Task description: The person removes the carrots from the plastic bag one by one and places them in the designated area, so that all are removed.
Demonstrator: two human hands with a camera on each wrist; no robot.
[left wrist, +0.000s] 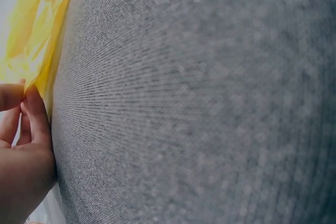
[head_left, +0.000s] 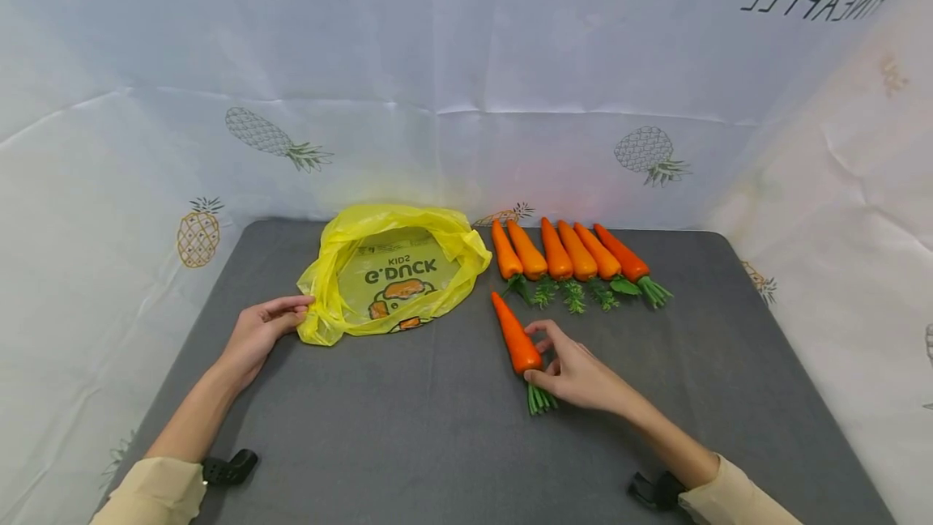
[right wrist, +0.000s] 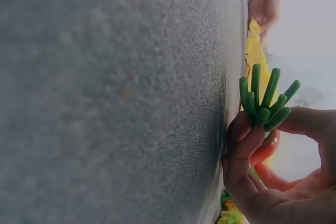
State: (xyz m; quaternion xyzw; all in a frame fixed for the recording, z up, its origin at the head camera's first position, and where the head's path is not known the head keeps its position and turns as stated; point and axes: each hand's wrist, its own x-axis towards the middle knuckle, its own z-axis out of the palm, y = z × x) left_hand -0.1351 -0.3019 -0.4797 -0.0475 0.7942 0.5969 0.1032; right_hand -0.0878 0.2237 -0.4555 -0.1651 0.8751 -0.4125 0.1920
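Note:
A yellow plastic bag (head_left: pixel 474 253) with a duck print lies at the back left of the grey table, its mouth spread wide. My left hand (head_left: pixel 255 339) pinches the bag's left edge; the left wrist view shows thumb and fingers meeting on the yellow plastic (left wrist: pixel 44 30). In front of the bag's right side, my right hand (head_left: pixel 579 371) grips an orange carrot (head_left: pixel 516 337) near its stem end, thumb on one side and fingers on the other. The carrot's tip points away from me. Its cut green stems (right wrist: pixel 265 98) stick out of the grip in the right wrist view.
Several more carrots (head_left: pixel 557 253) lie side by side at the back of the table, right of the bag, with green tops toward me. A white curtain with pineapple prints (head_left: pixel 466 63) hangs behind the table (head_left: pixel 408 436) and along both sides.

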